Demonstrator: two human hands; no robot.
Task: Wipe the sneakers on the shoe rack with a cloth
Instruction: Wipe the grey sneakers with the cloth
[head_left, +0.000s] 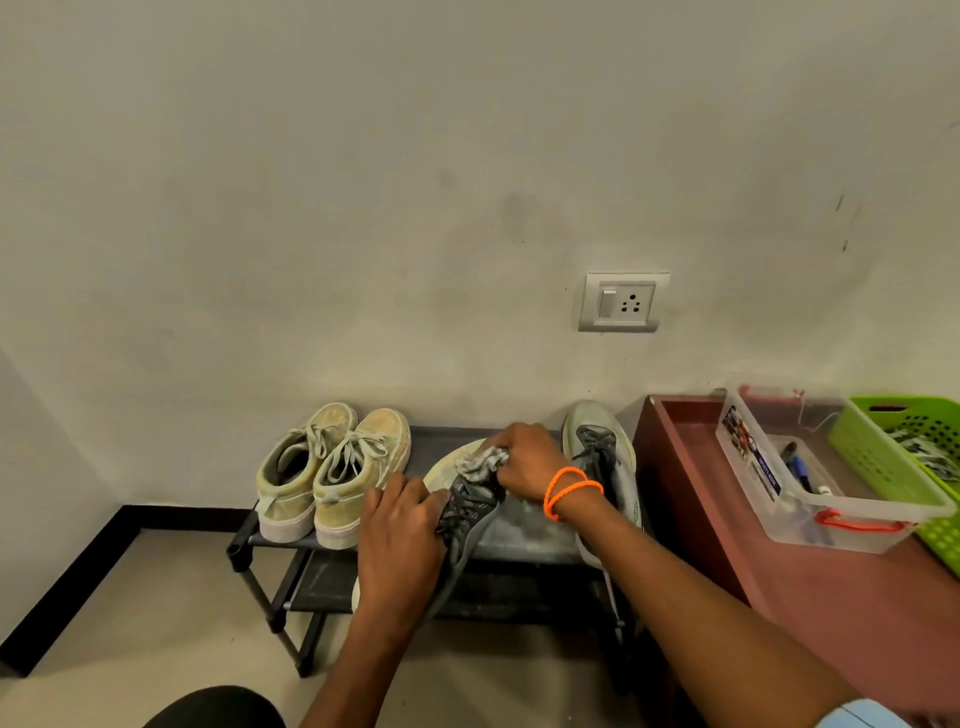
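Observation:
A low black shoe rack (519, 538) stands against the wall. My left hand (400, 540) grips a grey sneaker (465, 519) with dark laces, lifted and tilted above the rack's top shelf. My right hand (527, 462), with orange bands on the wrist, presses a crumpled grey-white cloth (480, 462) onto the toe of that sneaker. Its matching grey sneaker (602, 457) rests on the rack at the right. A pair of yellowish sneakers (332, 473) sits side by side on the left of the top shelf.
A reddish-brown cabinet (727, 499) stands right of the rack, carrying a clear plastic box (810, 467) with pens and a green basket (909, 452). A wall socket (623, 302) is above the rack. The rack's lower shelf (332, 582) is dark. A black skirting runs along the left wall.

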